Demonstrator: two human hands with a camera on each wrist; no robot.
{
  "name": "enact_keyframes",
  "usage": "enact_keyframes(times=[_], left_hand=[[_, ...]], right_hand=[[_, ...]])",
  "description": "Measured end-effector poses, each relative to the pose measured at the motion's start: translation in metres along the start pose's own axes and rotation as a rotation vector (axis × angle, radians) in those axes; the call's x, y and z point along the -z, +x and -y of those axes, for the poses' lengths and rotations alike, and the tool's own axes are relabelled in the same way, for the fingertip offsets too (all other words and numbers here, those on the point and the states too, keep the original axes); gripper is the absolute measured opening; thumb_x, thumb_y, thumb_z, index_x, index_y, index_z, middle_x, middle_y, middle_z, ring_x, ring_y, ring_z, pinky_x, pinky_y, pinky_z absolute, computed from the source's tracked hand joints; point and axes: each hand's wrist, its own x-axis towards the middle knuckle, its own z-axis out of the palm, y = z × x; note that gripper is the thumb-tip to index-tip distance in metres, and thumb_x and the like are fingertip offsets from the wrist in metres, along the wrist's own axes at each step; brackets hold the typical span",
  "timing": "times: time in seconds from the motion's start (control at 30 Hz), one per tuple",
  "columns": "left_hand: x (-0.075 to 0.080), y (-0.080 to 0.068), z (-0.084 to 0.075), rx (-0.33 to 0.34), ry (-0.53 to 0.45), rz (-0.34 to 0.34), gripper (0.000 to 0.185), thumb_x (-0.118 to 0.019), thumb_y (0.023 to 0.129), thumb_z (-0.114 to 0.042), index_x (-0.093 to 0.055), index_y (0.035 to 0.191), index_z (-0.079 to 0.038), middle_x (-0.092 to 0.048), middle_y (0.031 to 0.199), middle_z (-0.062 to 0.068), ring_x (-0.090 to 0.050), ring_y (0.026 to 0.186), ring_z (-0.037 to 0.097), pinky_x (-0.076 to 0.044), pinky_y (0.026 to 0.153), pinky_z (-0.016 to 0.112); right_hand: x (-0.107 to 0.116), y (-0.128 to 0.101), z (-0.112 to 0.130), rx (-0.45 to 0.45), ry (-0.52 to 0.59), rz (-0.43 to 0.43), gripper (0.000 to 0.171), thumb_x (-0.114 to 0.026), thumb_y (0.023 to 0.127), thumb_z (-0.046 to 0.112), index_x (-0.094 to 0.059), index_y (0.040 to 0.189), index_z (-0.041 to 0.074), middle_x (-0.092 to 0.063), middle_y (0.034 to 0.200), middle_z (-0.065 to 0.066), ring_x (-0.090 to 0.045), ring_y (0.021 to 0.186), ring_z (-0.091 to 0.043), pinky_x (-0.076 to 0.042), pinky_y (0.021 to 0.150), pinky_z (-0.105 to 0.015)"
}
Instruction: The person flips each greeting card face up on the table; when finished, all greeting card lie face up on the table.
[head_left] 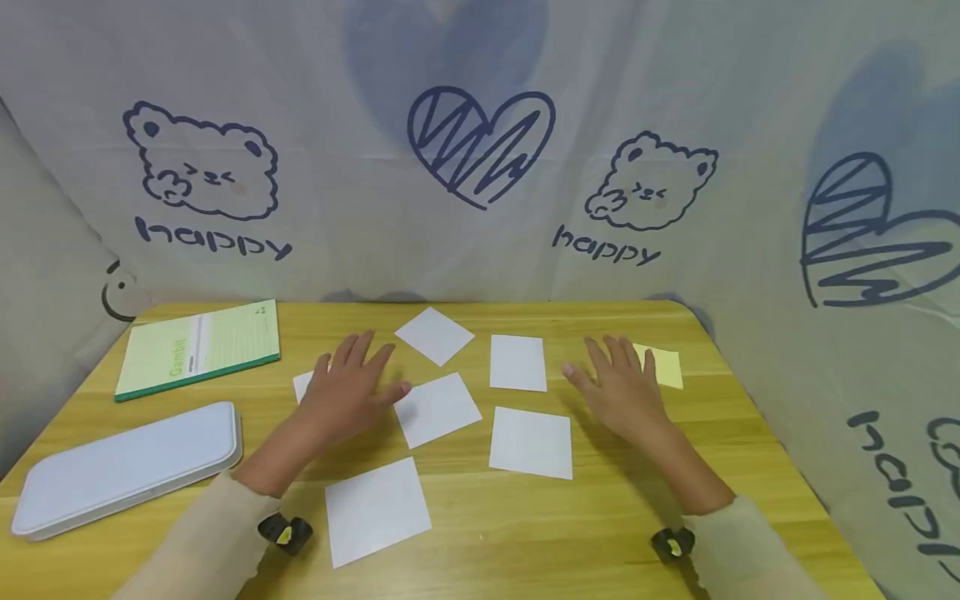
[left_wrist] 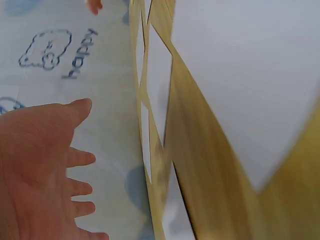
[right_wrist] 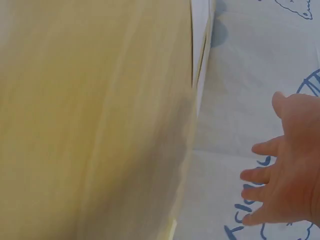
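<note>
White paper (head_left: 438, 410) flat on the surface (head_left: 510, 537), at 3 o'clock from the left hand (head_left: 345, 402); judged light, thin, easily creased, best lifted by a free corner at its 5 o'clock. Fingers of left and right hand (head_left: 624, 396) spread, gripping nothing; yellow note (head_left: 670, 369) at the latter's 2 o'clock.

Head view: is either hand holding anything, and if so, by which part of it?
Nothing is held: the left hand and right hand hover open-fingered above the wood-grain table.
</note>
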Motion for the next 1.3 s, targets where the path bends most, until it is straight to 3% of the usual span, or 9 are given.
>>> enact_keyframes(times=[0.2, 0.4, 0.57, 0.73, 0.83, 1.13, 1.3], left_hand=[[0.0, 0.025, -0.024, -0.109, -0.073, -0.018, 0.062, -0.059, 0.099, -0.049, -0.049, 0.148, -0.012, -0.039, 0.157, 0.019, -0.038, 0.143, 0.043, -0.036, 0.109, 0.064], [-0.008, 0.054, -0.042, -0.161, -0.245, 0.065, 0.055, -0.064, 0.098, -0.04, -0.053, 0.144, -0.012, -0.049, 0.15, 0.013, -0.045, 0.139, 0.037, -0.04, 0.11, 0.055], [-0.015, 0.085, -0.053, -0.188, -0.375, 0.142, 0.053, -0.065, 0.099, -0.03, -0.053, 0.144, -0.006, -0.053, 0.147, 0.015, -0.05, 0.136, 0.036, -0.04, 0.112, 0.05], [-0.024, 0.116, -0.062, -0.145, -0.504, 0.257, 0.053, -0.064, 0.099, -0.025, -0.05, 0.146, -0.006, -0.052, 0.147, 0.017, -0.052, 0.133, 0.036, -0.044, 0.107, 0.047], [-0.029, 0.132, -0.066, -0.093, -0.557, 0.278, 0.051, -0.066, 0.097, -0.023, -0.053, 0.143, -0.005, -0.055, 0.144, 0.017, -0.052, 0.133, 0.033, -0.043, 0.108, 0.046], [-0.05, 0.17, -0.072, -0.071, -0.486, 0.263, 0.036, -0.073, 0.092, -0.017, -0.067, 0.127, -0.006, -0.068, 0.118, 0.009, -0.059, 0.105, 0.021, -0.048, 0.098, 0.036], [-0.054, 0.177, -0.071, -0.082, -0.401, 0.257, 0.036, -0.074, 0.092, -0.017, -0.067, 0.126, -0.007, -0.068, 0.119, 0.01, -0.06, 0.112, 0.024, -0.039, 0.109, 0.039]], right_hand=[[-0.002, 0.004, -0.011, 0.064, 0.18, -0.003, 0.073, -0.042, 0.103, 0.058, -0.04, 0.151, 0.003, -0.038, 0.155, -0.025, -0.032, 0.144, -0.046, -0.022, 0.116, -0.065], [-0.004, 0.008, -0.021, 0.067, 0.421, 0.113, 0.068, -0.055, 0.101, 0.05, -0.042, 0.151, 0.006, -0.038, 0.156, -0.021, -0.039, 0.141, -0.045, -0.038, 0.11, -0.061], [-0.01, 0.022, -0.023, 0.097, 0.486, 0.139, 0.059, -0.061, 0.101, 0.037, -0.047, 0.148, 0.005, -0.048, 0.149, -0.019, -0.049, 0.132, -0.039, -0.047, 0.103, -0.055], [-0.017, 0.051, -0.021, 0.088, 0.504, 0.15, 0.054, -0.066, 0.099, 0.027, -0.05, 0.145, 0.004, -0.056, 0.143, -0.018, -0.055, 0.124, -0.035, -0.049, 0.1, -0.05], [-0.023, 0.069, -0.019, 0.074, 0.498, 0.172, 0.054, -0.068, 0.098, 0.026, -0.051, 0.145, 0.005, -0.058, 0.141, -0.016, -0.056, 0.122, -0.033, -0.048, 0.101, -0.048], [-0.042, 0.106, -0.017, 0.046, 0.527, 0.21, 0.05, -0.072, 0.094, 0.021, -0.058, 0.138, 0.002, -0.062, 0.131, -0.018, -0.056, 0.118, -0.033, -0.045, 0.105, -0.048], [-0.049, 0.116, -0.019, 0.02, 0.536, 0.208, 0.051, -0.075, 0.092, 0.022, -0.059, 0.136, 0.001, -0.06, 0.133, -0.019, -0.054, 0.12, -0.034, -0.041, 0.109, -0.048]])
